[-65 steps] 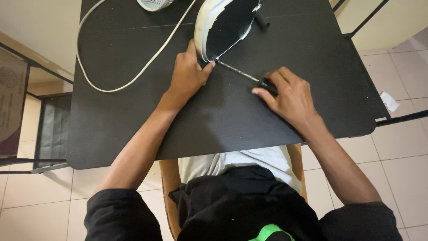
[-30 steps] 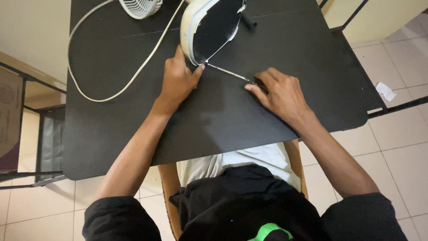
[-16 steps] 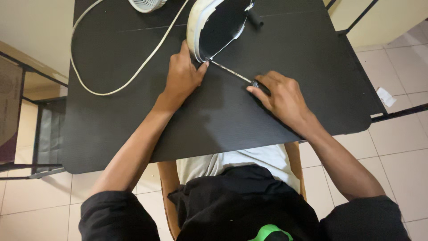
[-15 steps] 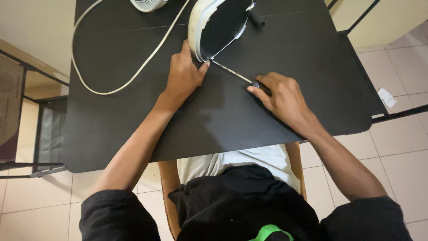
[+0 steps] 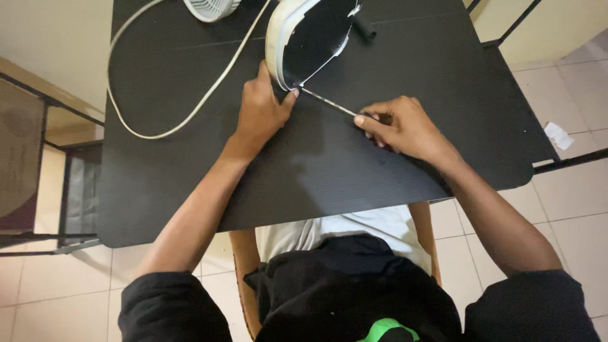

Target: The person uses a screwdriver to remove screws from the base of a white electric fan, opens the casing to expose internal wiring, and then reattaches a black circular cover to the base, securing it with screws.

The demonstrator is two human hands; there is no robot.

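Black desk under me: my left hand braces the white shell near the far edge; my right hand, grip closed on the screwdriver, should keep it straight.

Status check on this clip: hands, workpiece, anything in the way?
Left hand braces white fan housing. Right hand grips screwdriver, tip at housing's lower edge. White cord loops left, apart from both hands.
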